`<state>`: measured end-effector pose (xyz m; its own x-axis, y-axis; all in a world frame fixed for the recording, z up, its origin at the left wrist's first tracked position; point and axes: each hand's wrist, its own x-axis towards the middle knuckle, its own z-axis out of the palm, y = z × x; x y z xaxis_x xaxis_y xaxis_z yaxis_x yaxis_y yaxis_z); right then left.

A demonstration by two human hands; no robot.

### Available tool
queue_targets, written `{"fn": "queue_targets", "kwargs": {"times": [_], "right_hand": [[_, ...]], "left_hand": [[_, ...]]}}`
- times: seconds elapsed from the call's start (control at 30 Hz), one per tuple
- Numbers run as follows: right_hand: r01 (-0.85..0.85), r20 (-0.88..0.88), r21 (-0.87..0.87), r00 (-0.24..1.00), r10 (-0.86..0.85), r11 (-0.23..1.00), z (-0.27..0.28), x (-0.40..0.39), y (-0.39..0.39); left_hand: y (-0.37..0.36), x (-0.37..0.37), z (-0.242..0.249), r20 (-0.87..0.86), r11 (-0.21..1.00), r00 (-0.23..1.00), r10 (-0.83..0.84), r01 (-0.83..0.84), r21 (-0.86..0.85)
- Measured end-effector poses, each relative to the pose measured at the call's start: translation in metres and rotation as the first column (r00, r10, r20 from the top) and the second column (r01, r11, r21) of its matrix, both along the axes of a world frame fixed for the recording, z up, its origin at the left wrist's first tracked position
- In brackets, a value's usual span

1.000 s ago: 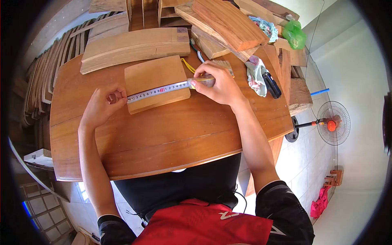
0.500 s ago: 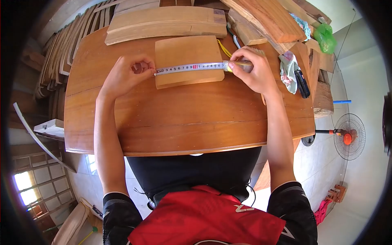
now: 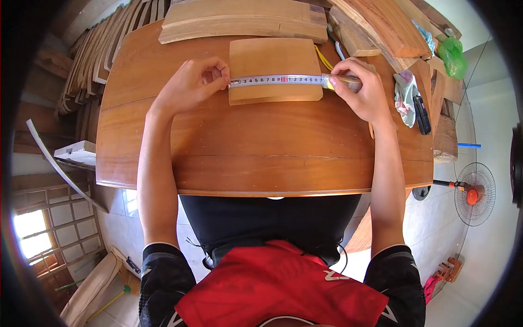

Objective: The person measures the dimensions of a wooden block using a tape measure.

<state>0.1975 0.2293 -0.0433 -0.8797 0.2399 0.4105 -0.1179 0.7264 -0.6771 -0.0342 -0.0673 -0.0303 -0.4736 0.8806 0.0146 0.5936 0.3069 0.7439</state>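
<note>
A tape measure [image 3: 278, 79] is stretched across a light brown wooden board [image 3: 275, 54], its printed numbers facing up. My left hand [image 3: 199, 82] pinches the tape's hooked end at the board's left edge, thumb against fingers. At the opposite edge my right hand [image 3: 359, 87] is wrapped round the tape's case, which the fingers partly hide. The board lies flat on a polished wooden table [image 3: 261, 152]. A yellow strap or cord [image 3: 323, 56] shows just beyond the board's right edge.
Thick planks [image 3: 245, 22] lie along the table's back, with more stacked lumber [image 3: 381, 27] at back right. A cloth [image 3: 405, 98] and a black tool [image 3: 421, 115] rest at the right. A green plastic bag [image 3: 452, 57] sits behind them. A fan [image 3: 474, 194] stands beyond.
The whole view has shifted, so table, board and hands appear further right and slightly higher. The tape lies more level across the picture. Both hands keep their hold.
</note>
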Motion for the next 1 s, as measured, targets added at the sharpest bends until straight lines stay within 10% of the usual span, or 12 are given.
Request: {"fn": "queue_targets", "kwargs": {"times": [1.0], "right_hand": [[-0.021,-0.033,0.015,0.999,0.021,1.000,-0.003,-0.003,0.002]], "left_hand": [[0.000,0.002,0.007,0.009,0.993,0.993,0.117,-0.117,-0.005]]}}
